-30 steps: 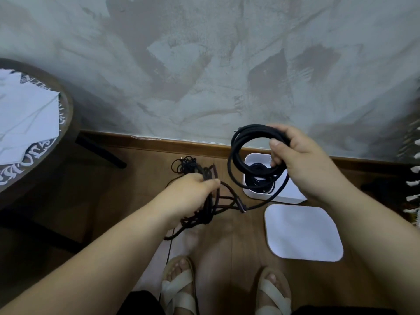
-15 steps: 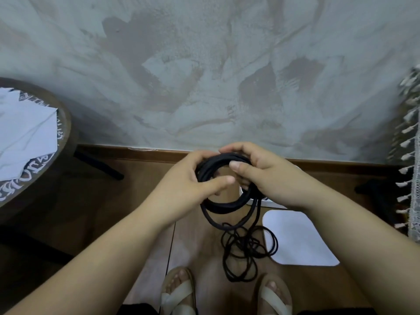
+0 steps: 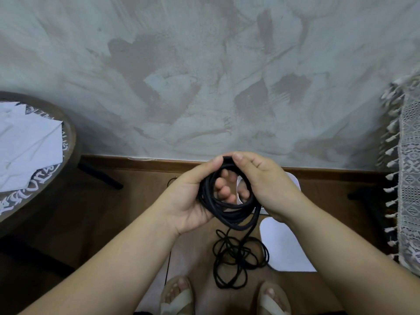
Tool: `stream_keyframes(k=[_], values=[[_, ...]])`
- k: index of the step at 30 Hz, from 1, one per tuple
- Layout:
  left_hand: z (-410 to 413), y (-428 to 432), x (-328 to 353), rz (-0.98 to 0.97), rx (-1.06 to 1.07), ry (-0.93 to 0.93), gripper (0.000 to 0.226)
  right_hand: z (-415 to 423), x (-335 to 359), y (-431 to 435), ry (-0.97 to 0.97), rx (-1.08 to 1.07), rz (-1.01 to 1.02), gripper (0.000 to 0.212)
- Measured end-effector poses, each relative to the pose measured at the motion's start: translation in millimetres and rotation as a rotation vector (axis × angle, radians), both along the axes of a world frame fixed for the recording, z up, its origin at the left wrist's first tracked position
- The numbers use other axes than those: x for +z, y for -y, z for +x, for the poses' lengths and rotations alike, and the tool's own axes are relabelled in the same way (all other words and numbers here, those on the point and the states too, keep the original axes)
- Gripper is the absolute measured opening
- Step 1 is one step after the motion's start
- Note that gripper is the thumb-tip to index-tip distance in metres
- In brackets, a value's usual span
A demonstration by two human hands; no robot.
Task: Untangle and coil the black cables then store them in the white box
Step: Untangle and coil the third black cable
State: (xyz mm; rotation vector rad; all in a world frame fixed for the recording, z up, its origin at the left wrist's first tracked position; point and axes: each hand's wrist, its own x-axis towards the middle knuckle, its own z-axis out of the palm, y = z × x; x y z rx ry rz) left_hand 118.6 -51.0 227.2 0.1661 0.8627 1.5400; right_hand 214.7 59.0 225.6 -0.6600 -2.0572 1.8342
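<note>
Both hands are up in front of the wall, sharing one coil of black cable [image 3: 227, 208]. The left hand [image 3: 193, 196] cups the loop from underneath, thumb pressed on its top and fingers curled through the middle. The right hand [image 3: 266, 185] pinches the top of the coil, thumb and forefinger closed on the strands just beside the left thumb. A loose tangle [image 3: 238, 255] of the cable hangs below, dangling above the sandalled feet. The white box [image 3: 295, 178] peeks out behind the right hand, its lid [image 3: 284, 246] flat on the wooden floor nearby. The round table [image 3: 70, 142] at left carries white lettering, too distorted to read.
</note>
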Motion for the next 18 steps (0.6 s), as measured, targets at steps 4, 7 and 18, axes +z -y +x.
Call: stream_keyframes(k=[4, 7, 18], values=[[8, -7, 5, 0.058, 0.114, 0.006, 0.024, 7, 2, 6, 0.0, -0.054, -0.217, 0.028], [7, -6, 7, 0.086, 0.205, -0.007, 0.026, 22, -5, 9, 0.125, 0.096, -0.249, 0.043], [32, -8, 6, 0.003, 0.258, -0.295, 0.049, 27, 3, 27, -0.153, -0.259, -0.521, 0.039]])
